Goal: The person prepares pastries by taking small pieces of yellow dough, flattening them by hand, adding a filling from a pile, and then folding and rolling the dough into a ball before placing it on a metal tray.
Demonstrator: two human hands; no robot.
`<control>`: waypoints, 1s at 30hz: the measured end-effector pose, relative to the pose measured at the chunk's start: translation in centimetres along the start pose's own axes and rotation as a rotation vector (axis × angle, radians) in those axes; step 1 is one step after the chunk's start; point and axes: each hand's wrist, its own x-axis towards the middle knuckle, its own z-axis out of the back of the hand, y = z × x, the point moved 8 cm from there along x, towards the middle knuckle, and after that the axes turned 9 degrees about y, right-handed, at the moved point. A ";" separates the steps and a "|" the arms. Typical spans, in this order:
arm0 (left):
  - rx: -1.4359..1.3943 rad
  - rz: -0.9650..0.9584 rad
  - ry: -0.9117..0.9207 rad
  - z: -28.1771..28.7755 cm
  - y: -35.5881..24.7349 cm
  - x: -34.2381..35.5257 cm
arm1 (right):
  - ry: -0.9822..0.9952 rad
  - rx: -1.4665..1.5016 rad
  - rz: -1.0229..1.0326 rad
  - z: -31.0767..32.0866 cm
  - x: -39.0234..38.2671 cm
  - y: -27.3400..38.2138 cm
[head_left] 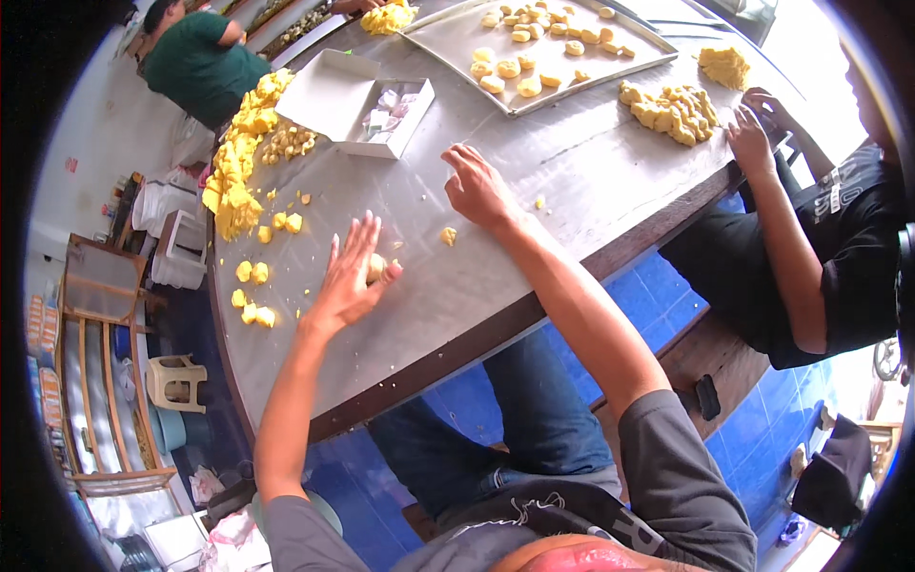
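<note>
My left hand [349,276] lies over the metal tabletop with its fingers stretched out. A small pale dough ball [376,268] shows between its thumb and fingers, partly covered by the hand. To the right, my right hand [479,189] hovers over or rests on the table, fingers loosely bent and a little apart, with nothing visible in them. A dough scrap [448,235] sits between the two hands. Left of my left hand are several small yellow lumps [257,274], and beyond them a long yellow dough mass [233,186].
An opened white box [400,133] with small packets stands at the far side. Behind it a metal tray [534,101] carries several shaped dough pieces. Kneaded tan dough [670,112] lies near a person in black [810,238] at right. Another person in green [200,67] is at far left.
</note>
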 end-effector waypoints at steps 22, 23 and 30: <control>-0.160 -0.108 0.155 1.8 0.4 -1.8 | 0.014 -0.027 -0.050 -0.8 -0.2 -0.5; -0.160 -0.109 0.156 1.6 0.1 -1.8 | 0.002 -0.039 -0.045 -0.6 -0.2 -0.6; 0.159 -0.025 -0.080 -0.2 1.0 -3.5 | -0.029 -0.044 -0.013 -0.7 -0.2 -0.5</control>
